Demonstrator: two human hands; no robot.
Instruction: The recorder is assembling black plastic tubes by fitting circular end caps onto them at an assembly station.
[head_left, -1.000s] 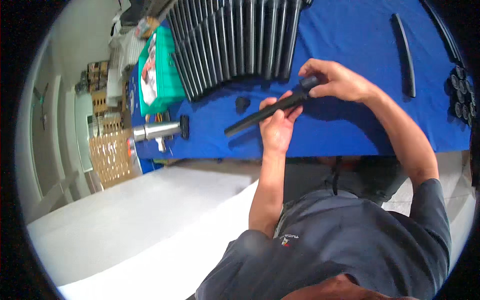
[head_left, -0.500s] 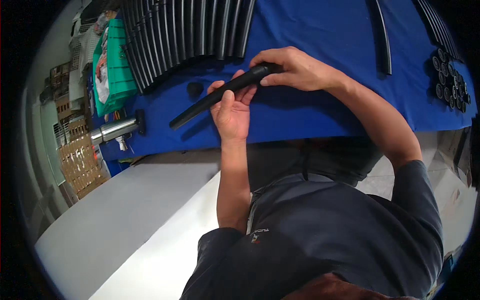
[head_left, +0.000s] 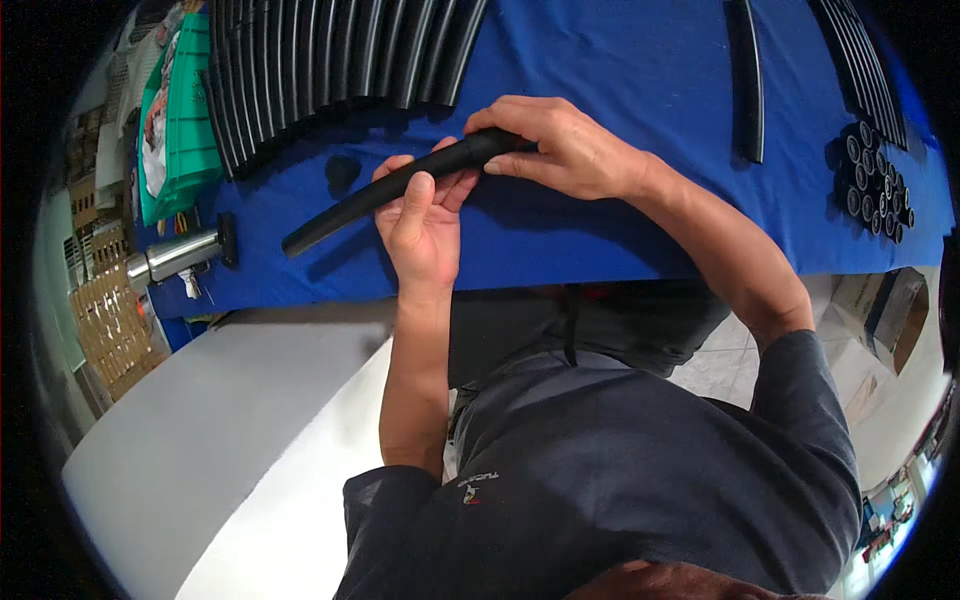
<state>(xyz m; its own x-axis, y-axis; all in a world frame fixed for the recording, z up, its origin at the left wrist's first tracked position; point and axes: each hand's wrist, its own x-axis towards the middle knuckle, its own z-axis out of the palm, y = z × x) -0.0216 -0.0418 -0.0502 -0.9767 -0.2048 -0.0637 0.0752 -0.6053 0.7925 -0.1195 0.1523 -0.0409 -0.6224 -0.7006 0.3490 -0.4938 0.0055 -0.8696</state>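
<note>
Tube, slim, round and matte black, and it's up over the blue cloth-draped worktop with both hands on it! Left hand, palm up, has it cradled around mid-length, thumb laid along the top, fingers beneath. Right hand is curled over the upper end, gripping by a thicker black collar; whether that's a separate piece, can't tell from here.

And here's the line that counts: the long axis slants from low left to high right, out of the left hand's hold and straight into the right hand's. Right hand is the nearer to the collar, left hand just short of it, the plain end jutting free to the left.

Room to move? Blue cloth under that free end, a small dark lump just beyond it, a shiny silver metal cylinder off left. On the far side, a fanned row of long black tubes hems things in; to the right, cloth, then one lone black tube and a cluster of short black rings. Near edge of the worktop? Close on this side of the left hand.
</note>
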